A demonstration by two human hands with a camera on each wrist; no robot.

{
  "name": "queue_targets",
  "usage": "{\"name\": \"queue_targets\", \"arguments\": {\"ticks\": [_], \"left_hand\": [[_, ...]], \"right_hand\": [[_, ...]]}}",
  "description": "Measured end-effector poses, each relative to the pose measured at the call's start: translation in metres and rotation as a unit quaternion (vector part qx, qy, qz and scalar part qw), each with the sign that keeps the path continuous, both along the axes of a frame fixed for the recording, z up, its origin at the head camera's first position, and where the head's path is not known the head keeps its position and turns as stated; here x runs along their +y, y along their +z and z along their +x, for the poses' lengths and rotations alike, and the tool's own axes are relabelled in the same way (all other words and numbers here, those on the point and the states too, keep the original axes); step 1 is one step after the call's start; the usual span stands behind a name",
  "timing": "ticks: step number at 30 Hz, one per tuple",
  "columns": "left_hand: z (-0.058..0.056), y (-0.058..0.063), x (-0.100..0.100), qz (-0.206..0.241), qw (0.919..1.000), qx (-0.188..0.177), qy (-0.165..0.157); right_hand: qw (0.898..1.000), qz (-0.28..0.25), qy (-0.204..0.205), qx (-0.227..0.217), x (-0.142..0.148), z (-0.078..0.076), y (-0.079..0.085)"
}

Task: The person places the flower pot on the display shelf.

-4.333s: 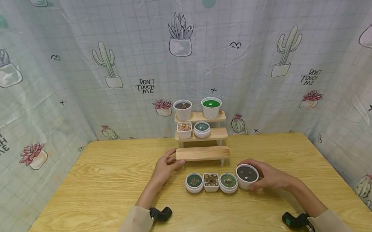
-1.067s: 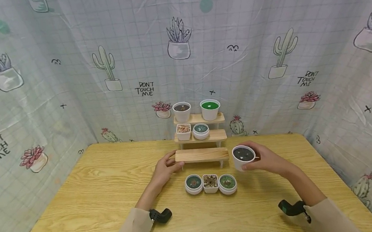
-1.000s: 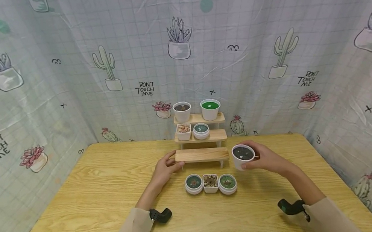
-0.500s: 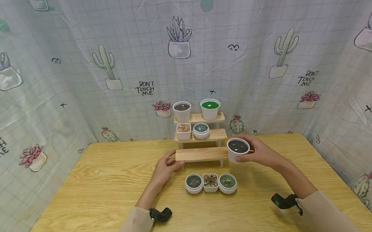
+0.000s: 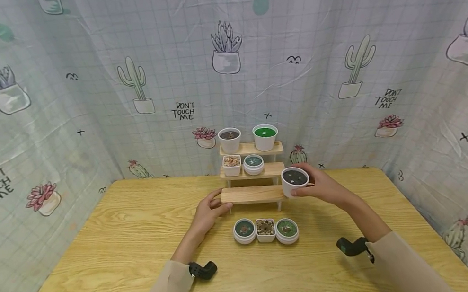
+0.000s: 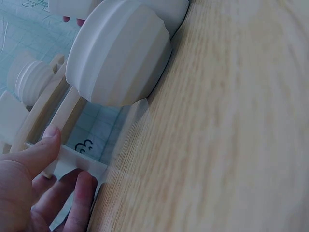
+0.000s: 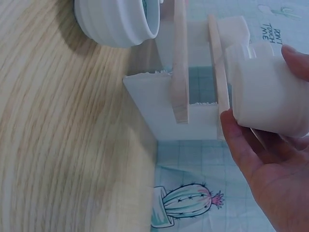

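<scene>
My right hand [image 5: 323, 185] grips a round white pot [image 5: 295, 176] with a dark grey filling, thumb in front and fingers behind. In the head view the pot overlaps the right end of the lowest tier of a three-tier wooden shelf stand [image 5: 252, 194]. In the right wrist view the pot [image 7: 270, 96] is beside the tiers, held from its side. My left hand [image 5: 207, 215] holds the stand's left end; in the left wrist view the thumb [image 6: 50, 135] lies against the lowest tier's end and the fingers reach around the white side support [image 6: 72, 162].
On the table [image 5: 121, 253] before the stand sit a dark green round pot [image 5: 244, 231], a square pebble pot [image 5: 265, 229] and a light green round pot [image 5: 287, 231]. A brown-filled [image 5: 230, 140] and a green-filled pot [image 5: 265, 137] top the stand; two smaller pots occupy its middle tier.
The right hand has lifted the dark-filled pot from the right end of the table row and carried it up and left to the lowest tier's right end. The left hand stays at the stand.
</scene>
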State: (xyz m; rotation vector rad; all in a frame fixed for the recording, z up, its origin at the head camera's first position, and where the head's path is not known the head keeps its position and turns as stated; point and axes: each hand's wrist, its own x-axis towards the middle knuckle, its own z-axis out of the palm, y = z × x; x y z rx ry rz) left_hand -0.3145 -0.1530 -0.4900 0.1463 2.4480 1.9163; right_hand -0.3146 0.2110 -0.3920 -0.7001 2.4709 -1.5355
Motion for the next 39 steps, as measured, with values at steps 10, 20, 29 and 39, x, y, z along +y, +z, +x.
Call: {"name": "queue_targets", "arguments": {"ticks": [10, 20, 29, 39], "left_hand": [[-0.003, -0.008, -0.003, 0.016, 0.9998, 0.005, -0.009], [-0.003, -0.008, -0.004, 0.021, 0.9997, 0.004, -0.010], [-0.001, -0.007, -0.005, 0.007, 0.9999, 0.006, -0.008], [-0.003, -0.008, -0.005, 0.010, 0.9998, 0.007, -0.013]], "right_hand": [[1.000, 0.006, -0.018, -0.004, -0.007, -0.007, 0.002], [0.999, 0.009, -0.036, -0.001, -0.011, -0.014, 0.005], [0.999, 0.011, -0.046, 0.012, -0.016, -0.021, 0.008], [0.997, 0.017, -0.072, 0.030, -0.025, -0.031, 0.010]]}}
